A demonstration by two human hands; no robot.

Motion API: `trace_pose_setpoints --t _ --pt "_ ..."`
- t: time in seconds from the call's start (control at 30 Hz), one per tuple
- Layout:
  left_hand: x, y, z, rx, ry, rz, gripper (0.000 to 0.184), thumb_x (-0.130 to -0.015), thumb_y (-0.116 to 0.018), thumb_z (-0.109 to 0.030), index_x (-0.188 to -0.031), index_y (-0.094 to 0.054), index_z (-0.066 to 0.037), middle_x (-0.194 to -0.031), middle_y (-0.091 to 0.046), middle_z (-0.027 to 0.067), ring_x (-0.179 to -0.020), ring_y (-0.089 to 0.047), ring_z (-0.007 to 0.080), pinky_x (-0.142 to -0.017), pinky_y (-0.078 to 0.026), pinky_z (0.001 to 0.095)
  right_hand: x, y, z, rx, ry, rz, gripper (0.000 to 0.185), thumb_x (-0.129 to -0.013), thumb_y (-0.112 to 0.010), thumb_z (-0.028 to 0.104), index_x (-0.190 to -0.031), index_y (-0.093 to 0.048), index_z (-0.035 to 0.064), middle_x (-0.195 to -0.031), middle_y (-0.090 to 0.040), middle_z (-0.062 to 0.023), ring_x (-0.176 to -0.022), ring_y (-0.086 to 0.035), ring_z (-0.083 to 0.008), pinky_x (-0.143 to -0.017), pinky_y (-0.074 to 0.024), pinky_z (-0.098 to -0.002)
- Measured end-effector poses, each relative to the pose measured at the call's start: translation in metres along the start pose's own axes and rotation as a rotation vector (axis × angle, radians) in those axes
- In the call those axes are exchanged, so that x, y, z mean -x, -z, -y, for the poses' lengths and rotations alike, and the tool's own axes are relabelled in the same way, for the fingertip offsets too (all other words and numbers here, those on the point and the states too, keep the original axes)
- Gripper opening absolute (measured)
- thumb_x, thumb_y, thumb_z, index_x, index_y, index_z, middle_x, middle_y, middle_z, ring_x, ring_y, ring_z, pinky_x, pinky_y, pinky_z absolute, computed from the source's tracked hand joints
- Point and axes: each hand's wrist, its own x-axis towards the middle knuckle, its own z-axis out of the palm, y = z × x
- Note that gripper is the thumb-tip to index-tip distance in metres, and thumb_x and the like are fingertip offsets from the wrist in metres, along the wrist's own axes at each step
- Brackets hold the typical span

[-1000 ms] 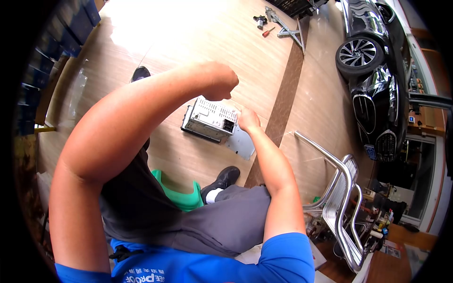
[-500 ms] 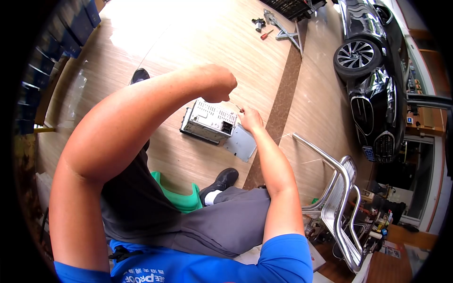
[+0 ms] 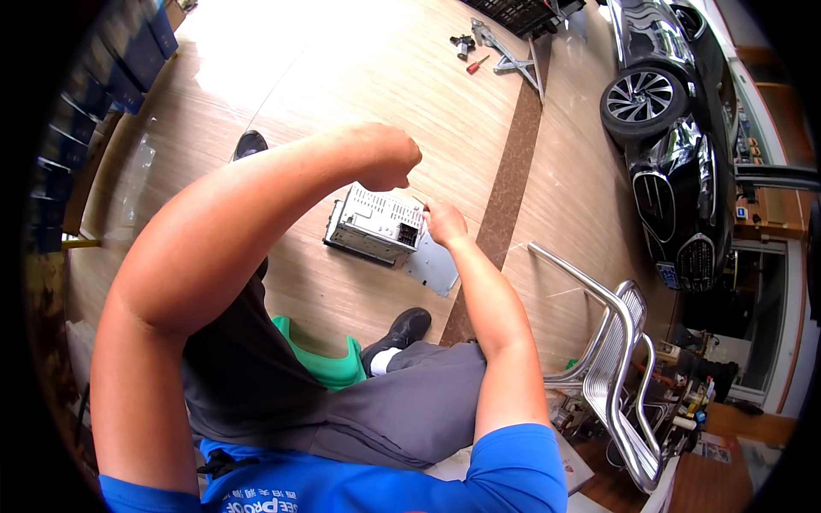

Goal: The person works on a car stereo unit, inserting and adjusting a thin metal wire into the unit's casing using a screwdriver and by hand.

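A silver metal box with vent slots and a black socket, which looks like a car stereo (image 3: 373, 218), sits on the floor in front of me. My left hand (image 3: 390, 157) is closed in a fist just above its far edge; what is in the fist is hidden. Close to the right end of the stereo, my right hand (image 3: 445, 225) has its fingers pinched together. A thin, light sliver shows at those fingertips, too small to name. Beneath that hand, a flat grey metal plate (image 3: 434, 269) extends from beside the stereo.
A red-handled screwdriver (image 3: 476, 65), a small black part (image 3: 463, 45) and a metal scissor-shaped bracket (image 3: 506, 58) lie farther off near a black crate (image 3: 523, 13). At right stand a black car (image 3: 676, 171) and a chrome-framed chair (image 3: 611, 368). A green plastic stool (image 3: 329, 366) is below me.
My right hand has moved slightly left, closer to the stereo's end. My left hand stays closed above the stereo. The whole view has shifted a little.
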Motion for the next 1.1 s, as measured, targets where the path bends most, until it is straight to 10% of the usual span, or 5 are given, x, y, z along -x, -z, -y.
trace_pose_setpoints --t 0.67,0.83,1.1 --pt "0.001 0.0 0.0 -0.008 0.0 -0.003 0.032 -0.087 -0.067 -0.022 -0.113 -0.064 -0.003 -0.102 -0.068 0.0202 -0.102 -0.064 0.0366 -0.088 -0.05 0.0448 -0.01 0.001 0.017 -0.019 -0.345 0.101 0.035 -0.088 -0.062 0.031 -0.098 -0.069 -0.0026 -0.099 -0.068 -0.0276 -0.096 -0.066 -0.0401 -0.087 -0.0512 -0.0448" --pt "0.009 0.01 -0.004 -0.003 -0.027 -0.05 0.031 -0.088 -0.066 -0.024 -0.112 -0.064 -0.005 -0.101 -0.068 0.0202 -0.101 -0.064 0.0366 -0.088 -0.05 0.045 -0.011 0.018 0.017 -0.104 -0.419 -0.077 0.031 -0.086 -0.059 0.016 -0.109 -0.065 -0.0028 -0.106 -0.066 -0.0269 -0.102 -0.065 -0.0362 -0.089 -0.0501 -0.0419" --pt "0.016 0.012 -0.009 -0.02 -0.106 -0.08 0.027 -0.088 -0.066 -0.025 -0.105 -0.064 -0.004 -0.098 -0.069 0.0187 -0.098 -0.064 0.0363 -0.085 -0.051 0.0449 0.047 0.129 0.037 -0.164 -0.114 -0.098 0.034 -0.083 -0.06 0.01 -0.116 -0.066 0.0047 -0.107 -0.068 -0.0214 -0.101 -0.065 -0.0331 -0.09 -0.0505 -0.0393"
